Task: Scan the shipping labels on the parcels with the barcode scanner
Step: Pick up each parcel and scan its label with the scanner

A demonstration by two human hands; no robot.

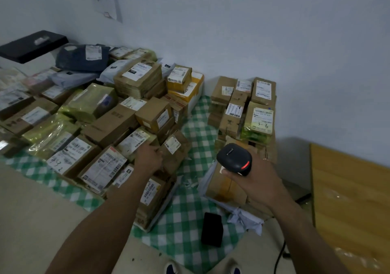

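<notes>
Parcels (118,113) are lying heaped across the left and centre of a green checked cloth (185,216) on the floor. A smaller stack (244,113) is standing against the wall, with a strip of bare cloth running between the two. A wooden worktop (348,200) is closing off the right edge.

Both arms are reaching forward and down. The left hand (148,157) is resting at the near side of the heap, its fingers curling onto the edge of a brown parcel (176,155) with its label facing up. The right hand (259,178) is hovering over a tan box (228,187), fingers wrapping the barcode scanner (234,157), whose red light is glowing.

A small black box (212,229) is sitting on open cloth near the feet.
</notes>
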